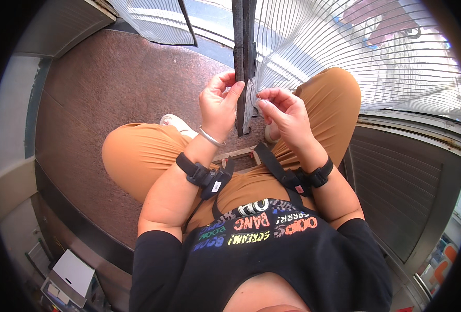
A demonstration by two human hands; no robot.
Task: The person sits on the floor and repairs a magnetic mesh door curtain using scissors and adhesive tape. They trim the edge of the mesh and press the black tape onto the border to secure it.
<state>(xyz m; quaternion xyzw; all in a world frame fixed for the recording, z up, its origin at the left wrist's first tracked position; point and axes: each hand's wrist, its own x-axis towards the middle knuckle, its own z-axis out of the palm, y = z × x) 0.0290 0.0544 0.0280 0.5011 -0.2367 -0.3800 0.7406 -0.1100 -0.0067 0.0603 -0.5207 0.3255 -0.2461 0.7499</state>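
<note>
Speckled brown floor (111, 83) spreads under the seated person's tan trousers (137, 151). At 12 o'clock, the left hand (217, 106) pinches the dark edge strip (243, 62) of a pleated mesh screen (345, 57), steadying it. Just beside it at 1 o'clock, the right hand (287, 117) has fingertips closed on the mesh edge, perhaps on something thin.

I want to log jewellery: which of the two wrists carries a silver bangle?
The left hand: a thin silver bangle circles its wrist above the black strap. The right hand wears only a black strap.
</note>
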